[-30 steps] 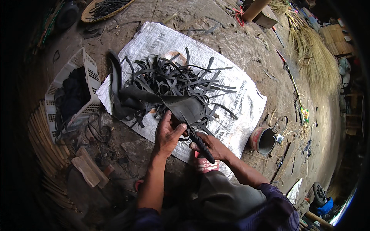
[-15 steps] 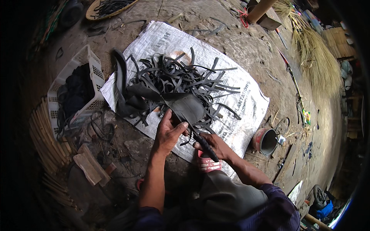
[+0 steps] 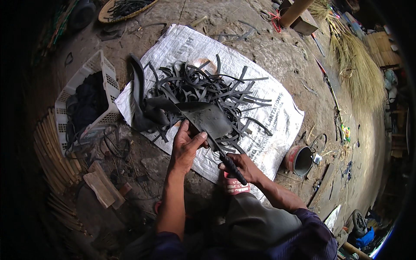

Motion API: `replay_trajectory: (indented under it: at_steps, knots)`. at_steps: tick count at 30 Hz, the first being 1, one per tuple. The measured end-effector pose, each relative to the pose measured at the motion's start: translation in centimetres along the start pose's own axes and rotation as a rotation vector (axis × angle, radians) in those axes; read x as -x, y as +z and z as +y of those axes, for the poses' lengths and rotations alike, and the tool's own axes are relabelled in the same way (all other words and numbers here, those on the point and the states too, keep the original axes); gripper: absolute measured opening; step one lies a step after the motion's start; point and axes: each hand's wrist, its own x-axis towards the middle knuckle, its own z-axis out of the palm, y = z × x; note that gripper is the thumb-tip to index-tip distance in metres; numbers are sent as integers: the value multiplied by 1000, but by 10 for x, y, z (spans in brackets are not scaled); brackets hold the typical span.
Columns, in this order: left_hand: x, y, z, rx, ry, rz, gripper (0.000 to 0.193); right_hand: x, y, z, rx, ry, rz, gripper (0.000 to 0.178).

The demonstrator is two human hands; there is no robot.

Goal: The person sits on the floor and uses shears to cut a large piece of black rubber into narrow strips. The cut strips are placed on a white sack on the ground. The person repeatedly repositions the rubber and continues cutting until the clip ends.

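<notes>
A wide sheet of black rubber (image 3: pixel 211 121) is pinched along its near edge in my left hand (image 3: pixel 187 144), thumb on top. Its far left part runs on into a long folded band (image 3: pixel 138 86) of the same rubber. My right hand (image 3: pixel 245 165) is closed round the black wrapped handle of a knife (image 3: pixel 234 168). The narrow blade points up and left and lies against the sheet's near edge, close to my left thumb. Beneath and beyond the sheet is a tangled pile of cut rubber strips (image 3: pixel 195 84) on a white woven sack (image 3: pixel 264 125).
A white plastic crate (image 3: pixel 111 86) with dark material inside stands at the left, near bundled bamboo sticks (image 3: pixel 52 147). On the right is a reddish bucket (image 3: pixel 291 158). A shallow basket (image 3: pixel 104 15) of strips sits at far left, dry straw (image 3: pixel 353 69) at far right.
The thin strip dangling below my hands no longer shows. The rubber sheet has tilted slightly, and more of the knife's blade shows beside my left thumb.
</notes>
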Motion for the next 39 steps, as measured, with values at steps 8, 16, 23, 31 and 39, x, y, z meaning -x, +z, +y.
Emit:
replay_trajectory:
  at_steps: [8, 16, 23, 31, 39]
  knots:
    - [-3, 8, -6, -16, 9, -45, 43, -3, 0, -1, -58, -183, 160, 51]
    - [-3, 10, -2, -70, 20, -61, 37, -5, -1, 2, -55, -206, 166, 50]
    - [-3, 12, 1, -38, 49, 5, 46, -1, -4, 1, -58, -96, 84, 57]
    - [-3, 16, 2, 25, 3, -10, 43, -9, -7, 3, 28, -78, 121, 58]
    - [-2, 16, 0, -55, -43, -56, 46, -8, -5, 0, -10, -249, 210, 58]
